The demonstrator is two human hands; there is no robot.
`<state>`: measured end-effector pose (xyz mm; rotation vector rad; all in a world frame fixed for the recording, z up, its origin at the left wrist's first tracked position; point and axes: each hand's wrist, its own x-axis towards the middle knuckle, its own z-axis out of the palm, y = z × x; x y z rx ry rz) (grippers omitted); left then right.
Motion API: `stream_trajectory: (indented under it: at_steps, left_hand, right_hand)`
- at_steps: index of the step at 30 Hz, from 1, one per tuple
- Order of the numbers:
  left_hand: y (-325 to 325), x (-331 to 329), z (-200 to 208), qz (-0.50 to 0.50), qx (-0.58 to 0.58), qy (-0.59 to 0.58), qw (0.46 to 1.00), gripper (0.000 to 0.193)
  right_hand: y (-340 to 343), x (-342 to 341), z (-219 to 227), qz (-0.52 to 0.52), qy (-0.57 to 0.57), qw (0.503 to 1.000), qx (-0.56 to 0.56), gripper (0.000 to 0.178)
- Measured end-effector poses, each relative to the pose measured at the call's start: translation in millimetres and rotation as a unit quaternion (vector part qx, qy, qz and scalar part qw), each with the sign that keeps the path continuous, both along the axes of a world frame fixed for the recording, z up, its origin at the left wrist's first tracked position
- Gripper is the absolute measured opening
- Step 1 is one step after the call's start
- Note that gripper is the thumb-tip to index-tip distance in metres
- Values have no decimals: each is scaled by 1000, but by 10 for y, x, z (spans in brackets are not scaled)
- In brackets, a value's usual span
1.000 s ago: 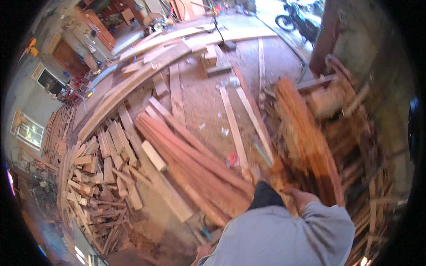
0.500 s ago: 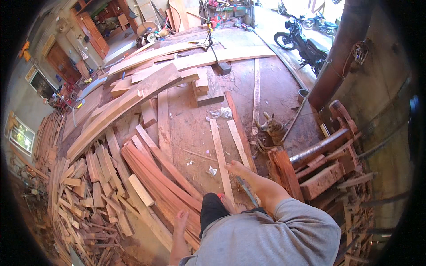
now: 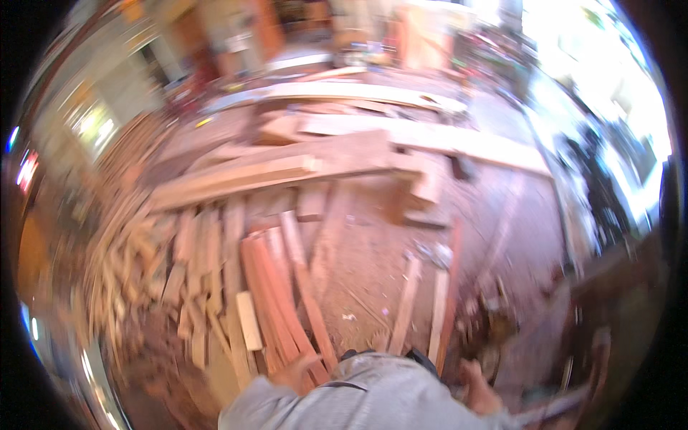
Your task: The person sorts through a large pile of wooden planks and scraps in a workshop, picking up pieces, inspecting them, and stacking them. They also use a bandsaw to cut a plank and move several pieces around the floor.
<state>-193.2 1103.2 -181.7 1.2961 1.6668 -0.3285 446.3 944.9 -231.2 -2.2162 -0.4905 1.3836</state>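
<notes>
Motion smears the whole view. At the lower edge, my left hand (image 3: 295,371) is beside or over the near end of long reddish planks (image 3: 276,308); contact cannot be made out. A short pale wood block (image 3: 249,320) lies just left of those planks. My right hand (image 3: 476,383) is low on the other side of my body, nearest to two narrow pale strips, the left strip (image 3: 407,304) and the right strip (image 3: 437,315). Its fingers are too blurred to read. I can make out nothing held in either hand.
Thick pale beams (image 3: 287,168) lie stacked across the middle. A heap of wood offcuts (image 3: 150,265) covers the left. White crumpled litter (image 3: 438,254) sits by the strips. A blurred dark motorcycle (image 3: 602,179) stands outside at right, and a long pale board (image 3: 487,150) crosses the back.
My view has swung left, so the scene has shifted right and blurred. My right hand has dropped from over the strips to beside my body. My left hand is now near the reddish planks' ends.
</notes>
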Motion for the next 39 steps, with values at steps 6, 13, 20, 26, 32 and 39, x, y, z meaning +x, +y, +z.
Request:
stream_trajectory:
  at_steps: [6, 13, 20, 26, 32, 39]
  left_hand:
    - [2742, 1250, 161, -90, 248, 15, 965, 57]
    - [4523, 3648, 323, 3, 239, -178, 955, 61]
    - [4852, 4712, 468, -155, 147, -47, 976, 49]
    - [5451, 5515, -304, -136, 51, 47, 988, 53]
    - [6794, 6483, -1000, -85, -59, -38, 994, 45]
    - [8687, 9265, -640, -28, -85, -74, 993, 57]
  right_hand:
    - [562, 485, -274, -258, 256, 931, -39, 23]
    - [2512, 1383, -408, -192, 228, 954, -21, 23]
    - [3726, 3327, -437, -225, 196, 954, 15, 23]
    - [4312, 5218, -179, -307, 205, 917, 156, 24]
    - [5427, 5921, -130, -322, 122, 924, 168, 36]
    - [5540, 6747, -868, -466, 469, 742, 108, 32]
